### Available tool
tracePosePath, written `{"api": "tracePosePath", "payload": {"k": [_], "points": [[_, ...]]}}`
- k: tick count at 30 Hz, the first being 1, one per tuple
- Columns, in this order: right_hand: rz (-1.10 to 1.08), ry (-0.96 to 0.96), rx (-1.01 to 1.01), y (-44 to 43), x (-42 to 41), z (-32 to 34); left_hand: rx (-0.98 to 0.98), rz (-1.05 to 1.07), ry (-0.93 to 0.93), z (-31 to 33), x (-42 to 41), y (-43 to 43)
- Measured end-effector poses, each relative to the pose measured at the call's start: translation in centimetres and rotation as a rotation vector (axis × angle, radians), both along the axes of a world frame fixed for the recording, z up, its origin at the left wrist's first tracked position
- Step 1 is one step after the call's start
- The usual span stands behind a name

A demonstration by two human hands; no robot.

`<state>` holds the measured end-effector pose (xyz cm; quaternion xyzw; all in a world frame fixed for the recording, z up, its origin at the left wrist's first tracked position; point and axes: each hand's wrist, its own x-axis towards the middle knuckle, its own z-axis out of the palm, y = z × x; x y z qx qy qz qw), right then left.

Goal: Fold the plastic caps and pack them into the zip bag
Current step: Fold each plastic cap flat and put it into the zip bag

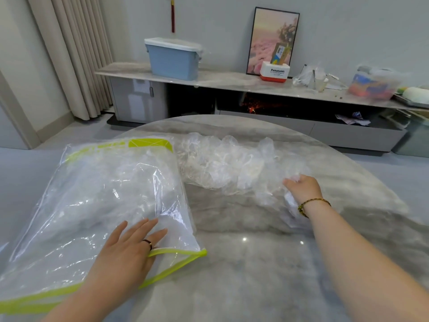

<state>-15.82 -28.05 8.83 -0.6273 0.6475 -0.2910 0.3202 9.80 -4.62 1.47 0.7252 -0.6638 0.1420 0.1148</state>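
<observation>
A large clear zip bag [97,196] with a lime-green trim lies on the left of the round marble table [243,263]. My left hand [125,249] rests flat on its near right corner, fingers spread. A pile of crumpled clear plastic caps [229,163] stretches across the table's far middle and right. My right hand [301,188] reaches into the pile's right end, fingers closed on a plastic cap [287,201] that drapes under the wrist.
Beyond the table runs a long low cabinet [232,82] with a blue lidded bin [173,58], a framed picture [272,40], a white and red box [275,72] and bagged items [373,83]. Curtains [76,54] hang at the left.
</observation>
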Motion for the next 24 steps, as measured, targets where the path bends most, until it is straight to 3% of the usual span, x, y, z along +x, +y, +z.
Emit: {"api": "tracePosePath", "payload": {"k": [3, 5, 7, 8, 11, 14, 17, 24], "points": [[-0.028, -0.039, -0.215, 2.8, -1.2, 1.6, 0.134, -0.037, 0.035, 1.2, -0.2, 1.0], [0.031, 0.118, -0.575, 6.0, -1.8, 2.7, 0.148, -0.053, 0.059, 1.9, -0.9, 1.6], [0.213, 0.321, -0.986, 9.9, -2.3, 3.1, 0.041, -0.119, 0.122, 3.1, -2.2, 2.5], [0.331, 0.378, -1.09, 11.7, -2.5, 2.5, 0.008, -0.146, 0.188, 3.7, -3.1, 2.9], [0.647, 0.467, -1.08, 17.3, -3.2, -0.1, -0.149, -0.277, 0.295, 5.5, -6.4, 4.5], [0.835, 0.577, -0.944, 21.9, -3.8, -3.5, -0.159, -0.435, 0.185, 4.9, -9.4, 6.4], [0.894, 0.593, -0.825, 24.8, -4.3, -5.6, -0.054, -0.546, 0.052, 2.2, -11.0, 7.9], [0.842, 0.624, -0.723, 26.0, -7.3, -5.2, 0.013, -0.4, 0.238, 1.1, -10.5, 8.7]]}}
